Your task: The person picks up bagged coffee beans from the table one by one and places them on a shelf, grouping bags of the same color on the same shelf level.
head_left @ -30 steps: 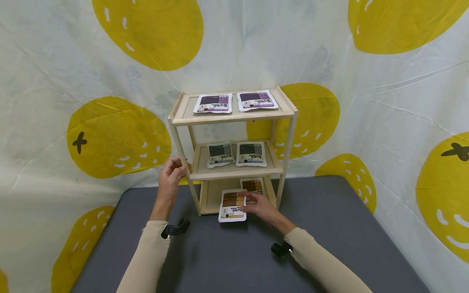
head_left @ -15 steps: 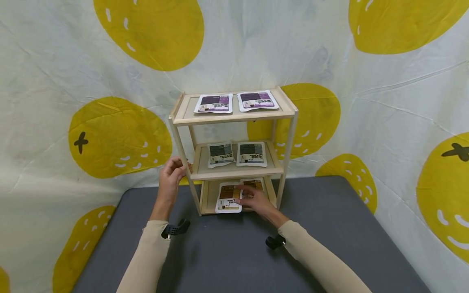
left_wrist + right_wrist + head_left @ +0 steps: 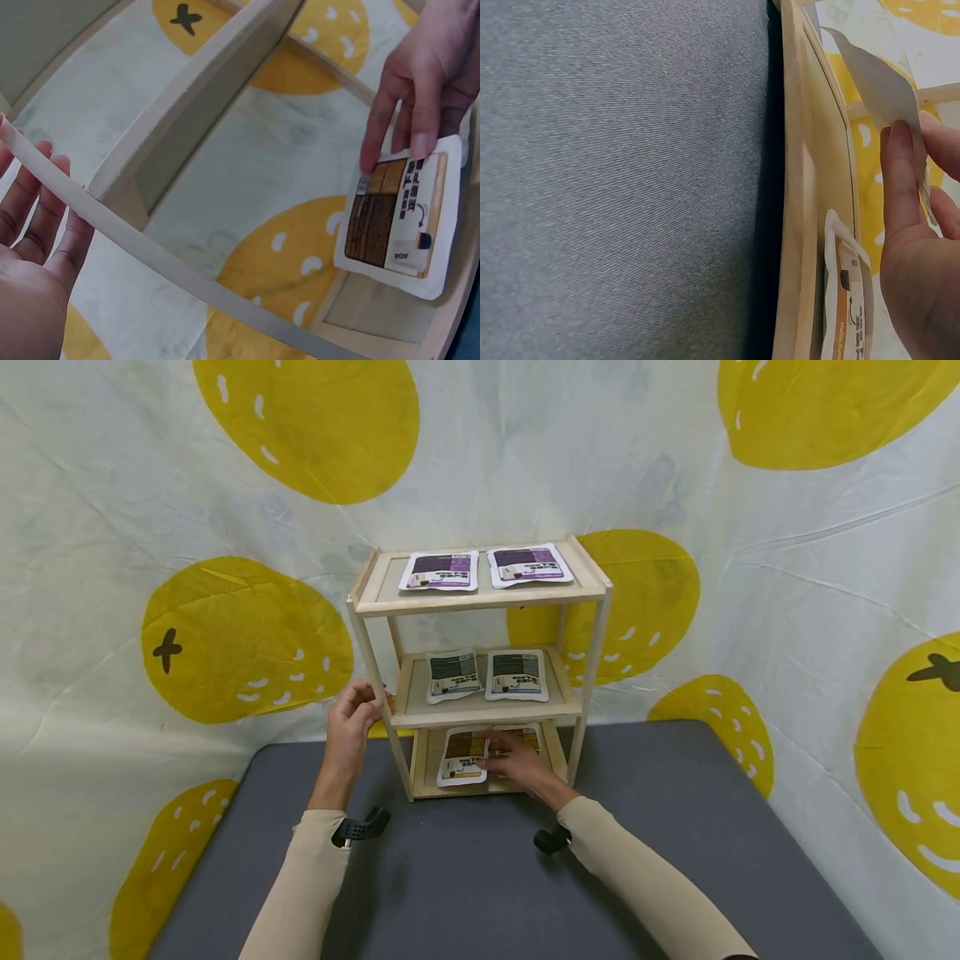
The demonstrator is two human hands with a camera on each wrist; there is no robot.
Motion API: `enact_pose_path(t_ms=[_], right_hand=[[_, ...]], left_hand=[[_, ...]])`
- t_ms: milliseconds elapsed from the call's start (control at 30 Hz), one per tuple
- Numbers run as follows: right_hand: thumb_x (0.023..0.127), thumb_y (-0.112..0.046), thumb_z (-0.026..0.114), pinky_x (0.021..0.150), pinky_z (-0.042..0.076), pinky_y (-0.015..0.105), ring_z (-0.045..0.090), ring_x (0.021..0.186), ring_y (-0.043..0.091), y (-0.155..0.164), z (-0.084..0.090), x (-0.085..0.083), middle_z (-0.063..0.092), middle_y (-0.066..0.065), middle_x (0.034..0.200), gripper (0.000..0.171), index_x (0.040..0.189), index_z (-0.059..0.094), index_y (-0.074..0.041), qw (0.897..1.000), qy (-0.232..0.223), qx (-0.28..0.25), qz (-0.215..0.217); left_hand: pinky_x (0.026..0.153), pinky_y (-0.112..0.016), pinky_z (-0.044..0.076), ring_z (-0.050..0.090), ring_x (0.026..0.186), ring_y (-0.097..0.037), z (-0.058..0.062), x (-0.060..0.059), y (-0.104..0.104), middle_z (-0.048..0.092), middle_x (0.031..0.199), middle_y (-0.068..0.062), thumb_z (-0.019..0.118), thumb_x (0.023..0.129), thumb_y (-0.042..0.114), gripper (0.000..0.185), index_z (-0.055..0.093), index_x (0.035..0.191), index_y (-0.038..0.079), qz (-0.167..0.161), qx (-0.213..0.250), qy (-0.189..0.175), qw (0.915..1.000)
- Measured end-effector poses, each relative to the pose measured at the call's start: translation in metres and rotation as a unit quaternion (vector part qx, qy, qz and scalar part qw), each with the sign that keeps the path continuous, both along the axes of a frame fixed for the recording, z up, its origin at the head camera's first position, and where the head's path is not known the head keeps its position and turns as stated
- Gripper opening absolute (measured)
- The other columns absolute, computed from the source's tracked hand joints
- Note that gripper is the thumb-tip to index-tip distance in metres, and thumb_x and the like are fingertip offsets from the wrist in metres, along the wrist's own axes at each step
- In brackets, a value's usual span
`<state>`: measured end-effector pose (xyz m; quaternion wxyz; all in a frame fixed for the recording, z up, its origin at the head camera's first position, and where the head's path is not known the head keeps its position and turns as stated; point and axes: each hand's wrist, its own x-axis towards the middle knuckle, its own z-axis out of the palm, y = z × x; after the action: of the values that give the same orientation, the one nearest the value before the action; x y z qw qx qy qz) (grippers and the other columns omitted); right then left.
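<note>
My right hand (image 3: 521, 766) pinches a white pouch with a brown label (image 3: 461, 762) by its right edge. In the right wrist view this pouch (image 3: 877, 79) is raised above the bottom shelf board (image 3: 821, 142), thumb on one side and fingers on the other. A second brown-labelled pouch (image 3: 846, 300) lies on that board to the right, partly hidden by the hand in the head view. My left hand (image 3: 351, 712) holds the left front post of the wooden rack (image 3: 483, 720); in the left wrist view its fingers (image 3: 49, 206) are at the post (image 3: 157, 251).
Two green-labelled pouches, left (image 3: 453, 675) and right (image 3: 517, 675), lie on the middle shelf. On top are two purple-labelled pouches, left (image 3: 439, 572) and right (image 3: 530, 565). The rack stands on a dark grey table (image 3: 450, 893) before a fruit-patterned curtain (image 3: 480, 452).
My right hand has carried the brown-labelled pouch from in front of the rack back and slightly left, over the bottom shelf. The left hand has stayed on the post.
</note>
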<state>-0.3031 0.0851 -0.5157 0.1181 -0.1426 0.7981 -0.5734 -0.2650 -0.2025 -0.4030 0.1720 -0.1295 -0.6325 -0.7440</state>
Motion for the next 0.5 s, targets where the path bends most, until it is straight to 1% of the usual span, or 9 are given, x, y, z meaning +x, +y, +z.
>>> enact_pose_path(t_ms=[167, 267, 367, 500], right_hand=[[0.094, -0.02, 0.073, 0.096, 0.052, 0.051, 0.047, 0.136, 0.041, -0.004, -0.001, -0.005, 0.049, 0.02, 0.148, 0.067, 0.154, 0.044, -0.014, 1.0, -0.005, 0.002, 0.008], [0.093, -0.018, 0.074, 0.096, 0.051, 0.052, 0.049, 0.133, 0.04, -0.007, -0.001, -0.007, 0.052, 0.02, 0.145, 0.067, 0.153, 0.045, -0.01, 1.0, 0.003, 0.013, 0.012], [0.092, -0.015, 0.075, 0.097, 0.05, 0.052, 0.051, 0.131, 0.04, -0.009, 0.0, -0.007, 0.054, 0.022, 0.142, 0.066, 0.151, 0.047, -0.006, 1.0, 0.007, 0.018, 0.012], [0.092, -0.011, 0.074, 0.099, 0.049, 0.052, 0.051, 0.132, 0.042, -0.011, 0.004, -0.006, 0.054, 0.024, 0.143, 0.068, 0.152, 0.043, -0.002, 1.0, 0.003, 0.018, 0.011]], left_hand=[[0.084, -0.031, 0.055, 0.063, 0.093, -0.029, 0.0, 0.0, 0.0, 0.06, 0.102, -0.014, 0.048, 0.099, -0.002, 0.022, 0.053, 0.119, -0.011, -0.001, -0.002, -0.001, 1.0], [0.084, -0.031, 0.055, 0.063, 0.094, -0.028, 0.0, 0.001, 0.001, 0.06, 0.103, -0.013, 0.048, 0.099, -0.002, 0.023, 0.053, 0.12, -0.012, -0.002, -0.004, -0.001, 1.0], [0.085, -0.033, 0.055, 0.063, 0.094, -0.029, 0.001, 0.001, 0.001, 0.06, 0.102, -0.013, 0.048, 0.099, -0.001, 0.024, 0.052, 0.12, -0.012, -0.003, -0.006, 0.0, 1.0], [0.086, -0.036, 0.055, 0.063, 0.094, -0.03, 0.0, 0.001, 0.0, 0.06, 0.102, -0.014, 0.049, 0.099, 0.0, 0.025, 0.052, 0.12, -0.013, -0.003, -0.006, 0.003, 1.0]])
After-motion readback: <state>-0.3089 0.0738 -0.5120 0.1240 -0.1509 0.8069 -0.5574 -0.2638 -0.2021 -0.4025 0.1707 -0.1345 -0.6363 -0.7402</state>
